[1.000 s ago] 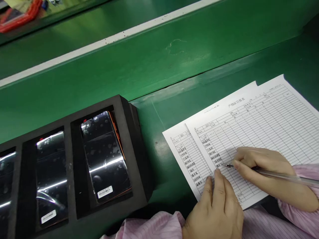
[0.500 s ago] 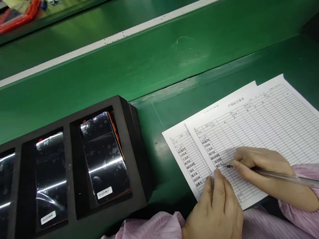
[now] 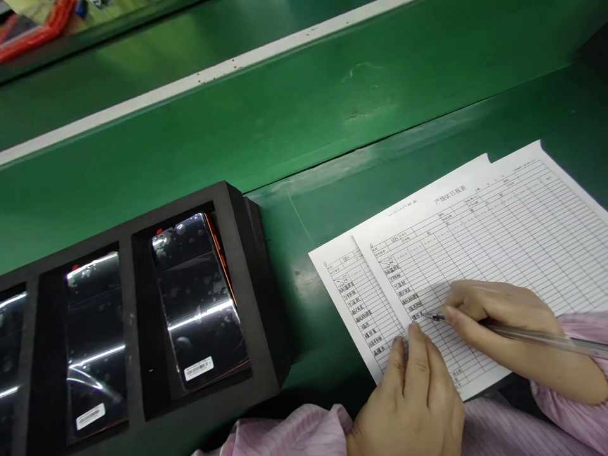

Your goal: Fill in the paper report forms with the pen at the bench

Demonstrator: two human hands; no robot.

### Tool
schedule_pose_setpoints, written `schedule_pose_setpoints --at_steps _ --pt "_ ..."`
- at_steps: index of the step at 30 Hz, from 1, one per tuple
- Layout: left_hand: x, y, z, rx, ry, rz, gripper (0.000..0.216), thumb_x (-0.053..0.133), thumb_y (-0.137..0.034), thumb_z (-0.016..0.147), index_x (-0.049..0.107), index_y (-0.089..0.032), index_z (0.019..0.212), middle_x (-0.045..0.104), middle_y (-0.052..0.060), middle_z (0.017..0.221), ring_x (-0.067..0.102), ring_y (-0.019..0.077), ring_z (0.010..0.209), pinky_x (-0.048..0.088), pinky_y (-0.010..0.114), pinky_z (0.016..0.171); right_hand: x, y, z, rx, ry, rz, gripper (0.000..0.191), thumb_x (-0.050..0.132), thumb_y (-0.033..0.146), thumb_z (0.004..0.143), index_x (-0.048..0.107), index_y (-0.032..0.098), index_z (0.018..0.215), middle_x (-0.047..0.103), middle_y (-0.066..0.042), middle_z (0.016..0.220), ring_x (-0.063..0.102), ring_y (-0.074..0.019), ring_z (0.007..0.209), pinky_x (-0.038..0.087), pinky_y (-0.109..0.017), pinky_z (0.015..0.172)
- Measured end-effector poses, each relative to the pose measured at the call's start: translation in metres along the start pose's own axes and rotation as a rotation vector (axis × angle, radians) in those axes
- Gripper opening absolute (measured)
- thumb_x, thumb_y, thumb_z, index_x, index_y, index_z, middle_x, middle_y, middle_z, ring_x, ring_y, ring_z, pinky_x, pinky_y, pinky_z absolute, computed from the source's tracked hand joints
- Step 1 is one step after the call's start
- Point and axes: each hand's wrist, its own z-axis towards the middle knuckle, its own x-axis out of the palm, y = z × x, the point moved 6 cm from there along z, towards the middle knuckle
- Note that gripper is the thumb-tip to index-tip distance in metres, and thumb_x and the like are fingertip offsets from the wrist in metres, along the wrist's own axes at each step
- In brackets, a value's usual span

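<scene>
My right hand is closed round a clear pen, and the pen's tip rests on the left column of a printed form. My left hand lies flat on the form's lower left corner, fingers stretched out together just below the pen tip. A second sheet of the same form sticks out from under the top one on its left. Both of my arms are in pink striped sleeves.
A black foam tray stands at the left and holds three glossy dark screen panels with white labels. A green conveyor belt with a white edge strip runs behind. An orange object lies at the far top left.
</scene>
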Motion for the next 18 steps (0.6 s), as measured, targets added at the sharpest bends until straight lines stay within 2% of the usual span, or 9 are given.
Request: schedule_pose_setpoints --at_steps 4,9,13,18 --pt "-0.0001 -0.0009 -0.0002 -0.01 -0.004 0.0 0.037 0.03 -0.016 0.096 0.067 -0.015 0.095 0.068 0.004 0.114 0.06 0.0226 0.114 0.039 0.036 0.101 -0.0017 0.0005 0.0016 0.007 -0.004 -0.021 0.03 0.05 0.011 0.089 0.033 0.021 0.066 0.052 0.008 0.055 0.051 -0.0053 0.046 0.042 -0.014 0.042" --pt "0.0001 -0.001 -0.0006 -0.006 -0.006 0.003 0.036 0.031 -0.018 0.097 0.068 -0.015 0.094 0.068 0.004 0.114 0.059 0.0235 0.115 0.039 0.037 0.101 -0.0038 0.0021 0.0019 -0.008 -0.021 -0.012 0.031 0.048 0.009 0.088 0.031 0.021 0.065 0.047 0.008 0.052 0.047 -0.0043 0.042 0.04 -0.013 0.041" --pt "0.0001 0.0001 0.0005 -0.003 -0.004 0.009 0.037 0.03 -0.017 0.096 0.067 -0.015 0.094 0.068 0.004 0.114 0.06 0.0228 0.114 0.04 0.036 0.1 -0.0032 0.0016 0.0011 -0.003 -0.011 0.017 0.031 0.051 0.01 0.087 0.033 0.021 0.064 0.051 0.008 0.053 0.051 -0.0047 0.045 0.043 -0.013 0.043" --pt "-0.0018 0.0006 0.0012 -0.01 -0.028 0.003 0.039 0.029 -0.015 0.096 0.068 -0.015 0.091 0.069 0.003 0.111 0.061 0.0217 0.112 0.041 0.035 0.099 -0.0048 0.0032 0.004 0.002 -0.034 0.023 0.031 0.051 0.012 0.086 0.034 0.021 0.062 0.051 0.008 0.051 0.05 -0.0054 0.042 0.042 -0.014 0.039"
